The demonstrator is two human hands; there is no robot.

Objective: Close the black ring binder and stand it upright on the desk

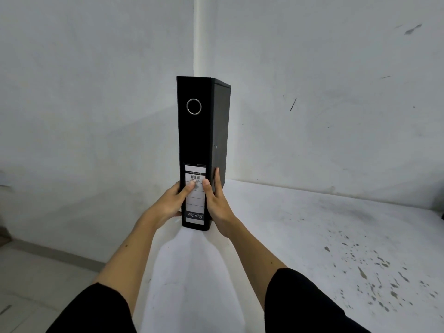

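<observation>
The black ring binder point(200, 140) was closed and upright on the desk point(312, 224), both hands point(168, 203) clasping its base, release remaining.

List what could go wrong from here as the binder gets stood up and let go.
1. The black ring binder is tall and narrow, and the left hand and right hand grip only its lower end; released before it sits flat, it may topple.
2. Its base looks close to the near-left part of the white desk, so a tip leftward could send it off the edge.
</observation>
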